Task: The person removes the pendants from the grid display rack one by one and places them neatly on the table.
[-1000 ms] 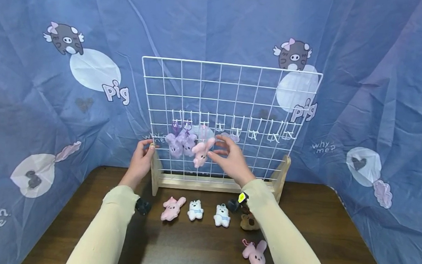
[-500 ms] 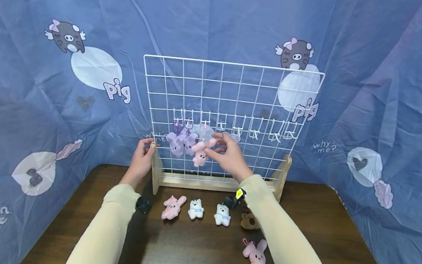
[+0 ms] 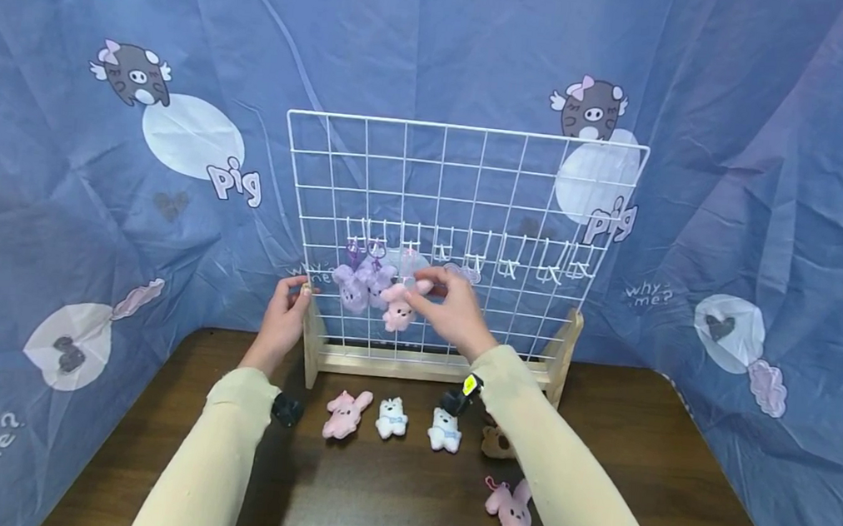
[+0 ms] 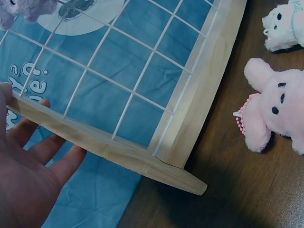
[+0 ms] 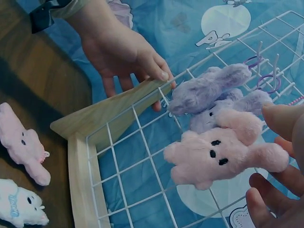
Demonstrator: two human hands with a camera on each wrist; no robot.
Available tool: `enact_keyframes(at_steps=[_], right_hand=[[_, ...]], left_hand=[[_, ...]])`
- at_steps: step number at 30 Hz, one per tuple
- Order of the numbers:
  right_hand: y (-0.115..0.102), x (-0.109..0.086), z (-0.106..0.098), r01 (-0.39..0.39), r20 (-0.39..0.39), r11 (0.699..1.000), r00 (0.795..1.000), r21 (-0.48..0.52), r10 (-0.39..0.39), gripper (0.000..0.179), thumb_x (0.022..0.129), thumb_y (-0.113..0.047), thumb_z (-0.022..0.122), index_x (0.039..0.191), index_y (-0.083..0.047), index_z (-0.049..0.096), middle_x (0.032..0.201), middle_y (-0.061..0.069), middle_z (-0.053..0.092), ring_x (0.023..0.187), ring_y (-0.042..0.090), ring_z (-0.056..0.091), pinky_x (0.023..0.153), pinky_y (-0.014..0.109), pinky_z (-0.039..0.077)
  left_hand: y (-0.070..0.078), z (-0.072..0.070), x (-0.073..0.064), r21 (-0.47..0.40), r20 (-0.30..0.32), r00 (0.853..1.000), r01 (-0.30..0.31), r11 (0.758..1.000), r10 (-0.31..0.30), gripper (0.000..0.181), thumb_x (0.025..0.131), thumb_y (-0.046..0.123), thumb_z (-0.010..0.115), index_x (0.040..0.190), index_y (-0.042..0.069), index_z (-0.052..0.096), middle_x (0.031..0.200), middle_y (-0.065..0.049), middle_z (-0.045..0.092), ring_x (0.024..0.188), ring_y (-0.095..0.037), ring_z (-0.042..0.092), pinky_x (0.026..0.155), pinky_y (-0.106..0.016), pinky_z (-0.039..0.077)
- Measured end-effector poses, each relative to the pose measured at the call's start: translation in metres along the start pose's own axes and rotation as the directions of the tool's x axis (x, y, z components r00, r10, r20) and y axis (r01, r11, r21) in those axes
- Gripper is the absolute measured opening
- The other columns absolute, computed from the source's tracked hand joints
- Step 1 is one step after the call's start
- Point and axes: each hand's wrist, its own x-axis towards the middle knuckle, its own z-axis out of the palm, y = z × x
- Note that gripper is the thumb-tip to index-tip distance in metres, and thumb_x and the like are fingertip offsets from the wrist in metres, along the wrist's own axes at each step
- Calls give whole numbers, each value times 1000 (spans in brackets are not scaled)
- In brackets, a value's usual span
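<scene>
A white wire grid display rack (image 3: 460, 166) stands in a wooden base. My left hand (image 3: 282, 322) holds its left wooden upright, thumb in front and fingers behind. A pink plush rabbit charm (image 5: 213, 154) hangs on the grid from a pink chain, beside two purple plush charms (image 3: 361, 281) on purple rings. My right hand (image 3: 456, 312) is at the pink rabbit's ears, thumb near one ear, the other fingers loosely bent beside and behind them. I see no firm pinch in the right wrist view.
Several white hooks (image 3: 507, 268) line the grid to the right. On the brown table (image 3: 370, 509) lie a pink rabbit (image 3: 346, 415), two white bear charms (image 3: 392, 418), a brown plush (image 3: 496, 442) partly behind the right sleeve, and another pink rabbit (image 3: 515, 515). Blue cloth (image 3: 471, 42) hangs behind.
My right hand has shifted slightly left, its thumb now overlapping the hanging pink rabbit, whose ear has tilted lower. The left hand stays on the upright.
</scene>
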Motion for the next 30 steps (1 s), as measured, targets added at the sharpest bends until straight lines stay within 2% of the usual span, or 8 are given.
enact_keyframes(at_steps=[5,8,11,15,18,22,26,30], right_hand=[[-4,4,1,27,31,999,999,-21,-27,45,101,-27,74,140,-6,65,128,9,67,113,26,63,87,37,57],[-5,6,3,34,37,999,999,-31,-33,40,101,-25,73,136,-6,68,120,9,69,107,25,63,83,36,57],[-5,7,4,37,25,998,999,-48,-36,33,101,-23,73,130,-7,72,111,9,71,105,26,63,85,39,55],[-4,7,6,38,2,998,999,-57,-38,28,101,-20,73,124,-5,74,117,11,73,108,27,63,91,42,53],[-4,6,8,38,-17,998,999,-54,-39,25,101,-19,72,120,-3,75,121,13,74,104,27,68,87,39,55],[-6,6,9,46,-36,998,998,-53,-48,21,101,-18,72,114,-1,75,114,14,76,95,25,73,78,34,58],[-8,5,9,61,-38,997,997,-54,-63,17,102,-18,71,109,-4,77,106,10,76,93,23,70,78,31,56],[-10,3,8,67,-26,997,997,-38,-68,15,103,-19,70,106,-6,77,97,7,76,87,21,65,76,31,53]], left_hand=[[0,0,1,-7,-9,1000,2,1000,-2,39,115,17,40,148,-2,38,145,-29,58,128,-31,53,95,-25,36],[2,0,0,-10,-8,1000,1,1000,-1,39,115,17,40,148,-3,37,145,-29,58,128,-32,53,97,-26,36],[2,0,0,-13,-5,1000,4,1000,-4,40,115,18,40,149,-3,37,145,-29,58,131,-32,53,99,-28,35],[1,0,0,-18,2,1000,18,1000,-18,41,115,19,41,149,-2,37,145,-29,58,133,-32,52,100,-27,35],[2,0,-1,-29,5,1000,25,999,-25,41,115,19,41,150,-1,37,146,-28,57,132,-32,52,99,-27,35],[3,0,-2,-35,5,1000,29,999,-29,43,115,20,41,152,0,36,148,-28,57,129,-30,51,97,-27,35],[4,0,-1,-12,4,999,34,999,-34,42,115,22,40,152,1,37,148,-26,57,129,-25,51,98,-27,35],[2,0,-1,0,-2,1000,27,1000,-27,41,115,21,40,150,0,37,146,-27,58,131,-27,52,100,-27,35]])
